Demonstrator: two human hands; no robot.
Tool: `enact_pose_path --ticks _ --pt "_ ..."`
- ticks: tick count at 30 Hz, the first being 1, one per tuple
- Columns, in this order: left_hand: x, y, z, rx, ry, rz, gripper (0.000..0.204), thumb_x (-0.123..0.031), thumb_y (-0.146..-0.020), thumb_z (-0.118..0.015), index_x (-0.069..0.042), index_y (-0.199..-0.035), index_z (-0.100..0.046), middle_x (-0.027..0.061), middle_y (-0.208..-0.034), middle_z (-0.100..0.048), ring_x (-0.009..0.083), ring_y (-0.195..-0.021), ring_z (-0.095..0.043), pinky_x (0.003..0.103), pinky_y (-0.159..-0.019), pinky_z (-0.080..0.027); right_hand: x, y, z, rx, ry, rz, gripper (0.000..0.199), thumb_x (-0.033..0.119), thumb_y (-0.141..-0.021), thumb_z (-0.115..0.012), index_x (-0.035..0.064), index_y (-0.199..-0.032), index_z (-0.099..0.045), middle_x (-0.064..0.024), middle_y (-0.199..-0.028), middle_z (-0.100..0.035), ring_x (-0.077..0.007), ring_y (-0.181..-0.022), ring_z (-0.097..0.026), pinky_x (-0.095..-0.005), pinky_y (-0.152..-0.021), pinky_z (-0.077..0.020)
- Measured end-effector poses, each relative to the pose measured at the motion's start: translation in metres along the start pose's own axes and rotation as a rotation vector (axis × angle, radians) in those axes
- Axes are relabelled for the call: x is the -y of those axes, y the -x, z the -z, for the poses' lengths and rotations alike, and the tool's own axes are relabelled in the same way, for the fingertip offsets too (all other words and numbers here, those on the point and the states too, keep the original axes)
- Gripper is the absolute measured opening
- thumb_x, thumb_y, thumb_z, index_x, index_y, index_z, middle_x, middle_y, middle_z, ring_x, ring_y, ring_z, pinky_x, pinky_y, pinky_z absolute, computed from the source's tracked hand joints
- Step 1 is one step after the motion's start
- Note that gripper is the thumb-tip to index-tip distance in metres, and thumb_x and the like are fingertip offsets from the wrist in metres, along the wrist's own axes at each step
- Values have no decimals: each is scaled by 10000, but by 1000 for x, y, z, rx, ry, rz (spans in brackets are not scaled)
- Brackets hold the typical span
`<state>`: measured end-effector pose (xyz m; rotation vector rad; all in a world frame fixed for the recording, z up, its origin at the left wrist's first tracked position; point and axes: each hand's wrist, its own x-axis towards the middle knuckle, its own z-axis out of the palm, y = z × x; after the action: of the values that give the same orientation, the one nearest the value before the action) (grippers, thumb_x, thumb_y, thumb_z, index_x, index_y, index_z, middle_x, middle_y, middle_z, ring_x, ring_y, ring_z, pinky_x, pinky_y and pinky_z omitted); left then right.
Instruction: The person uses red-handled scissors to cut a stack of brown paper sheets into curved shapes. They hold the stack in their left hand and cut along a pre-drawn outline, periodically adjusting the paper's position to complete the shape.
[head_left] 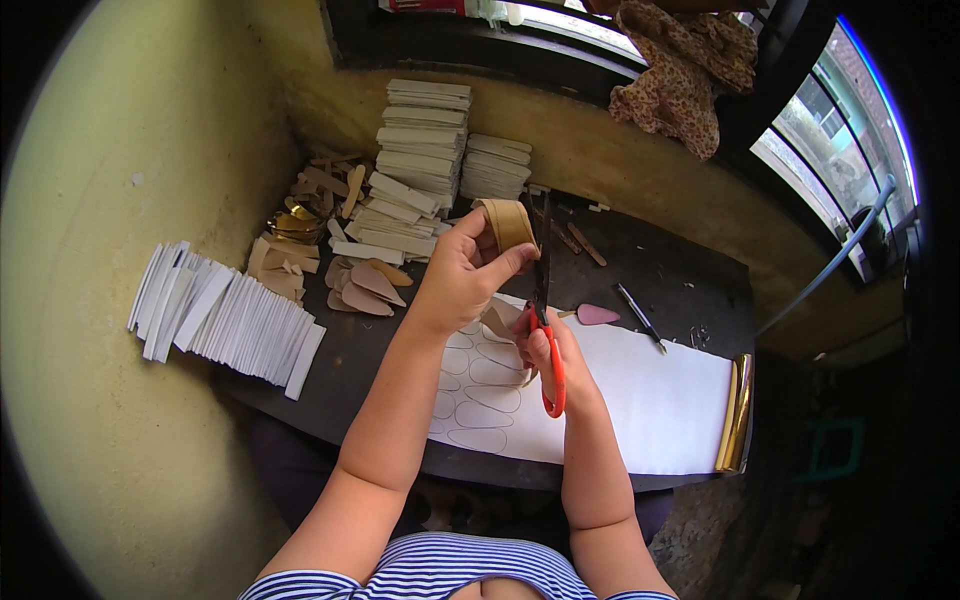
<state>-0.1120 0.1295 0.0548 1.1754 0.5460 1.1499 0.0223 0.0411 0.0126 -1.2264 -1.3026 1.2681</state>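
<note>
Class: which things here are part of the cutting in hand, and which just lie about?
In use: left hand holding tan strip; right hand working scissors; white sheet with drawn outlines.
Lying about: pen; pink cutout; white card stacks; floral cloth.

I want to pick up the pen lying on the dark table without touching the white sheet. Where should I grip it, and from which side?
Grip the pen at mid-barrel, coming from above with fingers across its width. It lies flat and slanted on the dark table, its lower tip touching the white sheet. The upper end seems freer.
</note>
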Motion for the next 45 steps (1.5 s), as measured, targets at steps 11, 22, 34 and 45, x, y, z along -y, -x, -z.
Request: enact_pose_path --ticks 11,22,34,45 --pt "3 -1 -1 -8 17 -1 304 -14 -775 -620 -3 -1060 -516 55 -949 -594 119 -852 -577 257 -746 -492 -4 0 3 4 1 -37 536 552 -806 -501 21 -871 -468 -32 -698 -455 -122 -655 -408 -251 -575 -367" --pt "3 -2 0 -45 -12 14 283 -27 -778 -614 -4 -1046 -523 62 -942 -603 127 -849 -591 252 -734 -490 2 0 -2 -41 3 -36 618 670 -752 -454 56 -816 -430 6 -602 -384 -85 -527 -350 -221 -463 -301" --pt "5 -5 -1 -86 19 21 237 -55 -799 -609 13 -1015 -537 77 -917 -609 137 -793 -606 246 -726 -507 0 -2 -1 -73 7 -12 588 646 -773 -448 59 -803 -429 3 -595 -394 -85 -522 -358 -221 -455 -303" --pt "6 -3 -4 -82 -53 -21 237 -39 -798 -610 1 -1021 -541 64 -910 -608 115 -806 -589 236 -707 -499 -2 1 4 2 -64 -59 392 415 -869 -485 24 -861 -460 -5 -665 -432 -93 -602 -379 -236 -517 -346"
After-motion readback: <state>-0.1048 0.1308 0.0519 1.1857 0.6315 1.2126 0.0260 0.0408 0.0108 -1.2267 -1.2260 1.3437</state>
